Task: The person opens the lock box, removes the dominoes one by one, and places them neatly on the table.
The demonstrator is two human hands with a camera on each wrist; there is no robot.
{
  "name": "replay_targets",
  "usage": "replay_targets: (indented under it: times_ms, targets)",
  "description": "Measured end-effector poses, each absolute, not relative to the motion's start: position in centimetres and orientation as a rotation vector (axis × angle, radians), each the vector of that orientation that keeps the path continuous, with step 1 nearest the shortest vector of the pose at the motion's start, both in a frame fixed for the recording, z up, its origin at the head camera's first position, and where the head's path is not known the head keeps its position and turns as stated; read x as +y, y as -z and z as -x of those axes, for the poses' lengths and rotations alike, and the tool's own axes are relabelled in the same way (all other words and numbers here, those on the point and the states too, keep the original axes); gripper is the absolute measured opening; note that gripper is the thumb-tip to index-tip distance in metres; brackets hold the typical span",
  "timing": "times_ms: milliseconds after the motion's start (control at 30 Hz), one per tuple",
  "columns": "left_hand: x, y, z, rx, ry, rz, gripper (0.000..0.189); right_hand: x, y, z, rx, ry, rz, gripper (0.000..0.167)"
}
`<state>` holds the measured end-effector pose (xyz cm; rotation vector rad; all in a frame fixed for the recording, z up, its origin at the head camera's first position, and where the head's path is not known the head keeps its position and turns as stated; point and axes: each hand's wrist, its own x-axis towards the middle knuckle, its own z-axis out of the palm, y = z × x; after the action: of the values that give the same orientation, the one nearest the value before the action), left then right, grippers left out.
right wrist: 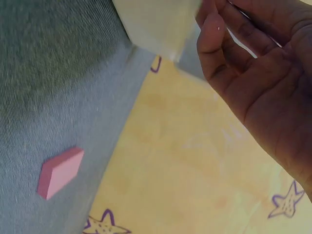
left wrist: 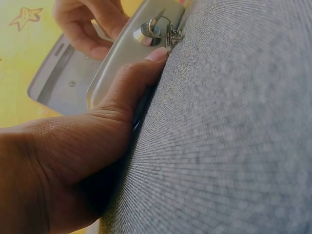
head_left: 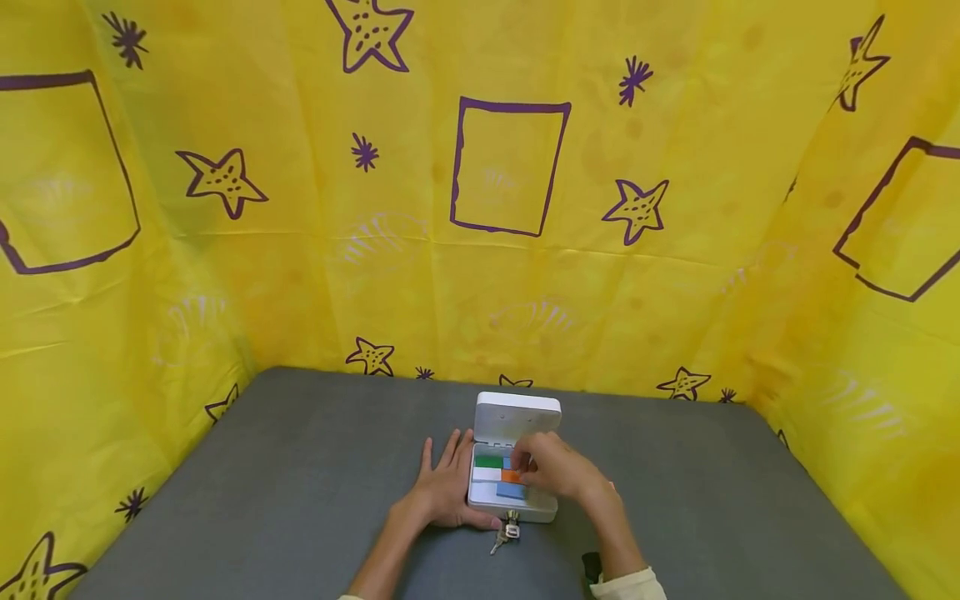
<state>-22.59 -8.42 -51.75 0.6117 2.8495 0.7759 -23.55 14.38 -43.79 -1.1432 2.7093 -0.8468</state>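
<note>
A small white metal box (head_left: 489, 503) stands on the grey table with its lid (head_left: 517, 415) raised. Flat blocks lie inside it: green (head_left: 489, 461), white (head_left: 486, 474), orange (head_left: 512, 477) and blue (head_left: 512, 491). My left hand (head_left: 447, 490) rests on the table along the box's left side, fingers spread, its thumb at the front by the lock (left wrist: 150, 30). From the right, my right hand (head_left: 557, 467) reaches over the box with bent fingers and pinches at the orange block; the fingertips partly cover it and another blue block behind.
Keys (head_left: 499, 540) on a ring hang from the lock at the front of the box. In the right wrist view, a pink block (right wrist: 63, 173) lies on the table, apart from the box. A yellow patterned cloth (head_left: 510, 292) surrounds the table's back and sides.
</note>
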Motion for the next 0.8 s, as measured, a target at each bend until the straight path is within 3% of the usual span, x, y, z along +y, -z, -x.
replay_targets:
  times_ms: [567, 800]
  targets:
    - [-8.3, 52.1, 22.7, 2.873, -0.768, -0.633, 0.135, 12.3, 45.1, 22.5, 2.854, 0.618, 0.999, 0.022]
    - [-8.5, 51.9, 22.3, 2.876, -0.787, -0.659, 0.137, 12.2, 45.3, 22.2, 2.842, 0.604, 0.915, 0.036]
